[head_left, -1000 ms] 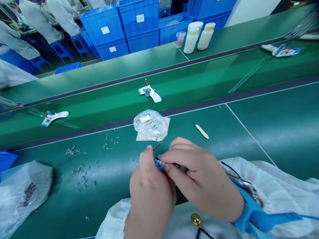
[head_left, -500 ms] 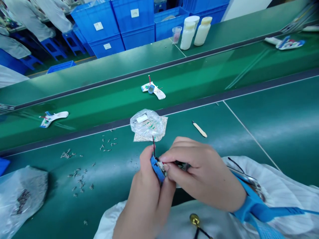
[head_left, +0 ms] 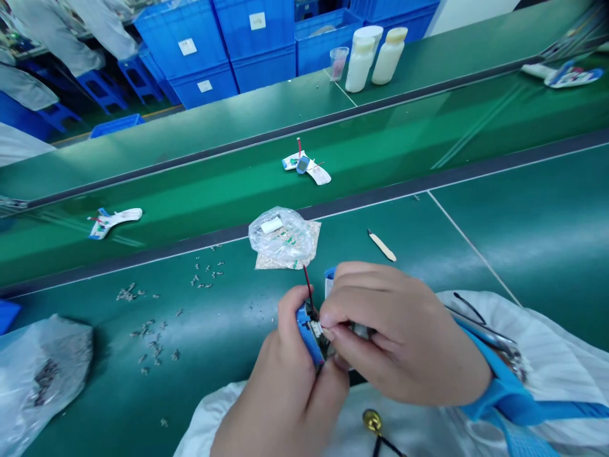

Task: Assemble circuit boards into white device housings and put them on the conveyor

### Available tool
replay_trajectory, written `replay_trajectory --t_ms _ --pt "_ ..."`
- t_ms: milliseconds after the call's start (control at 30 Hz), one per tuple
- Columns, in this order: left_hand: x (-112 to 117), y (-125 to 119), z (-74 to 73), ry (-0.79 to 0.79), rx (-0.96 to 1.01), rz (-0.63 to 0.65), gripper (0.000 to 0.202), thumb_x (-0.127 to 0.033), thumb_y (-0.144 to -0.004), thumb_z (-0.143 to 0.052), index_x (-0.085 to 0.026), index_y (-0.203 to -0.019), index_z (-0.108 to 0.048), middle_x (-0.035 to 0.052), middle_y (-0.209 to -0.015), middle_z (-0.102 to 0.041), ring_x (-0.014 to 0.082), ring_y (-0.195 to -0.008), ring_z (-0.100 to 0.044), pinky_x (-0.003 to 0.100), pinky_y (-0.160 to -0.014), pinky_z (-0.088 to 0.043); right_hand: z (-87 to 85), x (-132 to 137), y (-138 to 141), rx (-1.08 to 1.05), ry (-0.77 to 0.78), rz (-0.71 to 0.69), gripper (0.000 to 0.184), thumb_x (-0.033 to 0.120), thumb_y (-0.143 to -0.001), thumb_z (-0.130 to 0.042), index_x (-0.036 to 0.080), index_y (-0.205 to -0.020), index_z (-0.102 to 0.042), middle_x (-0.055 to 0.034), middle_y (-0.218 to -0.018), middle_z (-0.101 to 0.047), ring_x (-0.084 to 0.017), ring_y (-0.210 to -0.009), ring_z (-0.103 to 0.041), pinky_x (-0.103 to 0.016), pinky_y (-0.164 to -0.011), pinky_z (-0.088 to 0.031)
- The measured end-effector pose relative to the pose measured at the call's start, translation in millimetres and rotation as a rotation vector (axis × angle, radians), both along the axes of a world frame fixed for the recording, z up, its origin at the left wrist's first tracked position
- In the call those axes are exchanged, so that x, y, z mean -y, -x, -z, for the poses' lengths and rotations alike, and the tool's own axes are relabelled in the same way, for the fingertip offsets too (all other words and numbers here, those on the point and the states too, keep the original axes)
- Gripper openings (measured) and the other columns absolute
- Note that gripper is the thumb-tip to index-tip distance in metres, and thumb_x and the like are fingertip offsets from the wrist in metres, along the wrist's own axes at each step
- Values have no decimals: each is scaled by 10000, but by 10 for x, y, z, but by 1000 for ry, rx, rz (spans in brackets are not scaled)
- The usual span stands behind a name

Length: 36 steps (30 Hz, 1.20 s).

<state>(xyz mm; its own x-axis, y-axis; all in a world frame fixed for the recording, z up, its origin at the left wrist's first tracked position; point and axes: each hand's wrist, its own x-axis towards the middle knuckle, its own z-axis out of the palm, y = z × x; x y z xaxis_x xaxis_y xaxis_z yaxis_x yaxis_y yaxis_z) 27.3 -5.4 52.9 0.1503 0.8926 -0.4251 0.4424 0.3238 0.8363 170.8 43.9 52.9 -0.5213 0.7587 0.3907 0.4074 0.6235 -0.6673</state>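
The left hand [head_left: 280, 362] and right hand [head_left: 404, 333] grip a small blue-cased device [head_left: 308, 333] between them, its red wire [head_left: 307, 285] pointing up. Far ahead of the hands, the white labels [head_left: 187, 46] on the blue crates [head_left: 162, 63] are too small to read.

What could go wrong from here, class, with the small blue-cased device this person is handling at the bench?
The red wire rising from the blue-cased device, gripped in the left hand and pinched by the right hand, could snag or pull loose. The loose small metal parts scattered on the green mat lie within reach of the hands, so they might get brushed aside or lost.
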Motion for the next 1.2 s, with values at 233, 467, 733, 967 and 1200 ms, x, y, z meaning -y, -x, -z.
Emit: replay_trajectory --t_ms 233,467,733,967,1200 --pt "10 -39 -34 73 -44 16 510 -252 -775 -489 -242 -1258 -325 89 -1036 -636 283 -921 -596 421 -764 -430 -15 -20 -57 75 -58 -47 265 93 -817 -413 150 -586 -531 2 -562 -465 -110 -579 -353 -270 -578 -297" --pt "33 -3 173 -68 -77 72 565 -281 -779 -570 -194 -1305 -383 127 -943 -664 294 -821 -626 361 -656 -464 -11 -14 -61 -1 50 -65 214 53 -749 -431 178 -591 -506 21 -526 -478 -102 -548 -390 -242 -553 -344" --pt "-54 -71 241 -215 -95 -286 824 -362 -715 -657 -199 -1418 -259 156 -1215 -540 328 -1035 -522 358 -715 -434 286 -1005 -632 138 190 632 128 198 -788 -551 141 -695 -618 -11 -647 -613 -115 -627 -565 -233 -616 -444" --pt "-69 -117 321 -229 -61 -119 610 -379 -790 -556 -216 -1355 -394 151 -1222 -548 319 -1044 -540 326 -643 -438 685 -2205 -1030 289 204 1012 269 340 -919 -468 166 -1099 -568 -78 -1132 -570 -177 -988 -562 -382 -855 -483" --pt "-96 -5 484 -280 -40 -56 433 -251 -738 -579 -245 -1170 -587 96 -1044 -628 270 -895 -605 362 -739 -455 1117 -2516 -592 472 395 759 323 320 -887 -536 121 -1141 -540 -92 -1125 -565 -185 -970 -578 -379 -820 -503"
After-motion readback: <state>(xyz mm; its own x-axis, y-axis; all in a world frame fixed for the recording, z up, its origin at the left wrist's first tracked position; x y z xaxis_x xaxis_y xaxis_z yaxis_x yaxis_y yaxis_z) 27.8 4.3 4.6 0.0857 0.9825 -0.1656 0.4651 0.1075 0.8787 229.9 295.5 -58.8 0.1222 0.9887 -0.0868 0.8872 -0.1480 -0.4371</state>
